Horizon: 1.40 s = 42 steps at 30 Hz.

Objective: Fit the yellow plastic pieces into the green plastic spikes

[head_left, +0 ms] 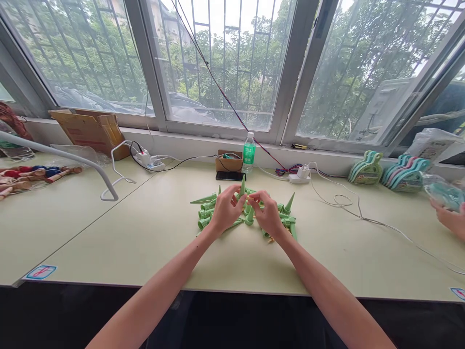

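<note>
My left hand (pixel 228 209) is closed around a green plastic plant-watering spike (pixel 243 186), its tip pointing up. Against that spike's side, the fingertips of my right hand (pixel 268 211) pinch a small yellowish piece (pixel 248 197); its exact shape is too small to make out. Just below and between my hands, another green spike (pixel 249 216) stands upright on its wide end. More spikes lie in a loose pile to both sides, some with open ends (pixel 203 223) facing me. A few orange-yellow bits (pixel 271 240) show beneath my right wrist.
Behind the pile are a black phone (pixel 231 176), a small cardboard box (pixel 229 164) and a green-labelled bottle (pixel 249 153). Power strips (pixel 299 178) and cables line the window side. Bundled hangers (pixel 366 167) stand right, near another person's hand (pixel 450 218). A grey tube (pixel 72 157) crosses the left.
</note>
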Each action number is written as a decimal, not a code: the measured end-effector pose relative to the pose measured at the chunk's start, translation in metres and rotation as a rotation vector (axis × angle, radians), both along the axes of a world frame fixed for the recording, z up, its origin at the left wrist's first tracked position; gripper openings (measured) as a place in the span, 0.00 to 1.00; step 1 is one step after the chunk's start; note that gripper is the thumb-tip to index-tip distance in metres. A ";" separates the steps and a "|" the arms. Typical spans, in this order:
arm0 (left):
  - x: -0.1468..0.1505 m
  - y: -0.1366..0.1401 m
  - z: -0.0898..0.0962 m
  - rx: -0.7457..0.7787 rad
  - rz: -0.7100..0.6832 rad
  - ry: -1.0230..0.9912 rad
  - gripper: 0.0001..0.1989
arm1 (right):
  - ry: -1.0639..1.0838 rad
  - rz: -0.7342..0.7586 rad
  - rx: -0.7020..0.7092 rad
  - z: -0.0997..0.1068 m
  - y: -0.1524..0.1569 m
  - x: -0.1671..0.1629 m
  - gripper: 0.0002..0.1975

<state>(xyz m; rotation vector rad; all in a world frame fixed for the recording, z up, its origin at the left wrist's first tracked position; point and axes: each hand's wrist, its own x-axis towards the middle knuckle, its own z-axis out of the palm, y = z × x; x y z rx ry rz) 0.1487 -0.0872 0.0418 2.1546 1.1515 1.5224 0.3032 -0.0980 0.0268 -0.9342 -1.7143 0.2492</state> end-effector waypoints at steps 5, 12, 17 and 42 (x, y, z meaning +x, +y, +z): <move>0.000 0.000 0.000 0.011 -0.008 -0.007 0.10 | 0.003 -0.009 -0.001 -0.001 0.000 0.000 0.05; 0.000 0.000 -0.001 0.025 -0.006 0.002 0.09 | 0.008 -0.004 -0.007 -0.001 -0.001 0.000 0.05; 0.000 0.001 -0.003 0.062 0.008 0.026 0.09 | 0.011 -0.005 -0.011 -0.001 0.000 0.000 0.05; 0.001 -0.001 -0.003 0.067 0.038 0.032 0.08 | -0.004 -0.013 -0.009 0.002 -0.002 -0.001 0.07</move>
